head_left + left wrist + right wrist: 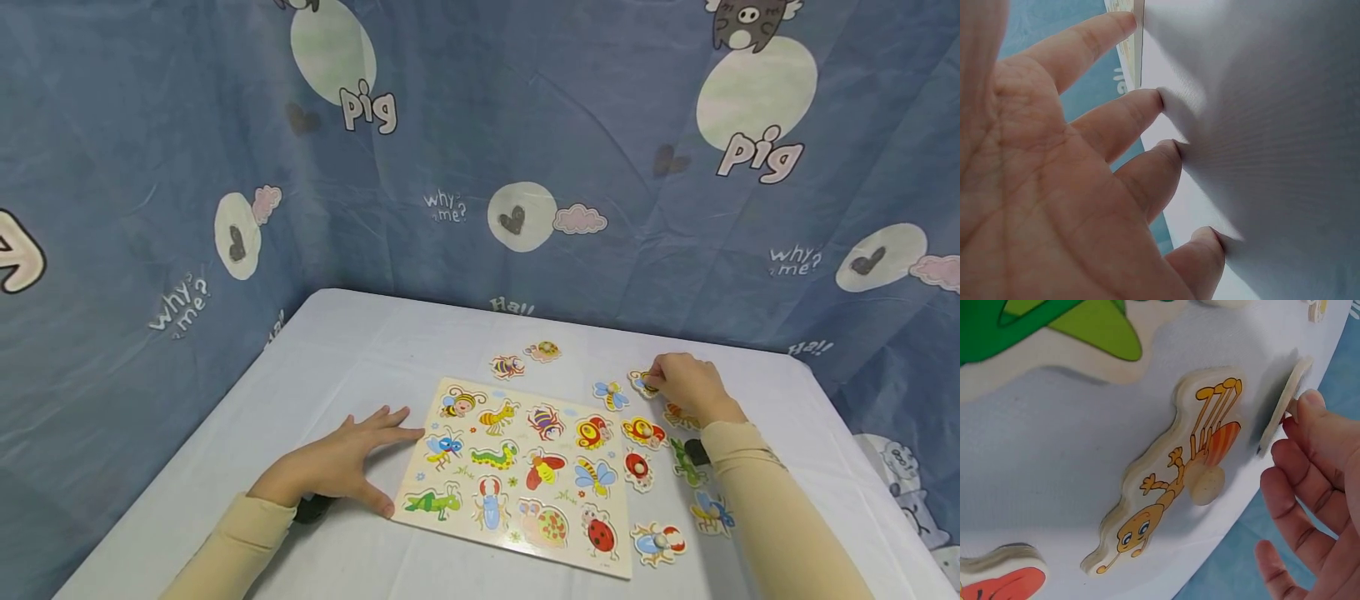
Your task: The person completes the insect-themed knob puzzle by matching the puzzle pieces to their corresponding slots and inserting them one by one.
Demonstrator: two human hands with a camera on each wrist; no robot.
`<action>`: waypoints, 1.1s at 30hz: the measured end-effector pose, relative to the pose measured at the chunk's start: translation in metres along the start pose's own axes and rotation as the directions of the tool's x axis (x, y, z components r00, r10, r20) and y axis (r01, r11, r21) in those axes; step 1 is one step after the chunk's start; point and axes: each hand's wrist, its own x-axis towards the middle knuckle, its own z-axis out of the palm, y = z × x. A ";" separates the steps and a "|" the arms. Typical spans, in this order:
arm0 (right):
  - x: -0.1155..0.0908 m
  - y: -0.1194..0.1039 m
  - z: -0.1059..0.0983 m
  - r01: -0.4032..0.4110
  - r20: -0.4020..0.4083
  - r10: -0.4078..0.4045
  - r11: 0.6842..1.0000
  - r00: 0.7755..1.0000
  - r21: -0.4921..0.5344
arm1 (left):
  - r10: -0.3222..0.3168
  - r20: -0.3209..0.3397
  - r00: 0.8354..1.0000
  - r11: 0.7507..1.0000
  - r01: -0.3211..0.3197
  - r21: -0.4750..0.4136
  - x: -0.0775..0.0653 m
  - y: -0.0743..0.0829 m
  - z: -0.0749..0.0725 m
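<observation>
A wooden insect puzzle board (465, 526) lies on the white table, with printed insects in its recesses. My left hand (337, 458) spreads its fingers at the board's left edge, thumb by the near corner; in the left wrist view several fingertips (1207, 240) rest on the cloth. Beyond the board's far right corner, my right hand (692, 386) pinches the knob of a bee puzzle piece (640, 383). That piece is tilted almost edge-on in the right wrist view, its face hidden. Close to these fingers lies an orange ant-like piece (1175, 481) with a round wooden knob.
Right of the board lie a beetle piece (658, 544), a ladybird piece (638, 471), a butterfly piece (643, 432), a grasshopper piece (686, 467) and a mosquito piece (711, 512). A dragonfly piece (611, 396), spider piece (507, 367) and snail piece (543, 351) lie behind it. Blue curtain (450, 275) backs the table.
</observation>
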 end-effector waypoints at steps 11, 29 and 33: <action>0.000 0.002 0.001 -0.046 0.055 0.040 0.994 0.998 0.100 | -0.010 0.000 1.000 1.000 0.010 0.016 0.000 0.001 0.000; -0.001 0.002 0.000 -0.062 0.035 0.057 0.983 0.998 0.174 | -0.002 0.002 1.000 1.000 0.002 0.001 -0.002 0.002 0.000; -0.002 -0.002 -0.003 -0.057 0.028 0.052 0.981 0.998 0.184 | -0.002 -0.001 1.000 1.000 0.002 0.001 -0.002 0.002 0.000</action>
